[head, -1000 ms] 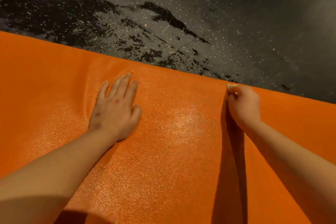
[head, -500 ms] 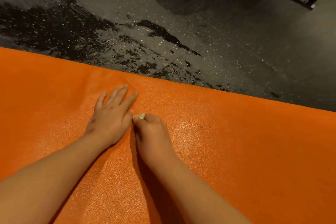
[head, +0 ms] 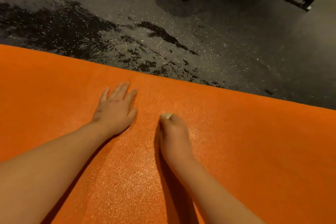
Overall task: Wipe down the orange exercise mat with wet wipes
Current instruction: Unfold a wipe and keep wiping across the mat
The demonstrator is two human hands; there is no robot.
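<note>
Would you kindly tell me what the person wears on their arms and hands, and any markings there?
Nothing worn shows: the left forearm and right forearm are bare, sleeveless as far as seen, and neither left hand nor right hand has glove, ring or watch. A few small dark spots mark the left hand's back; the right hand is blurred.
</note>
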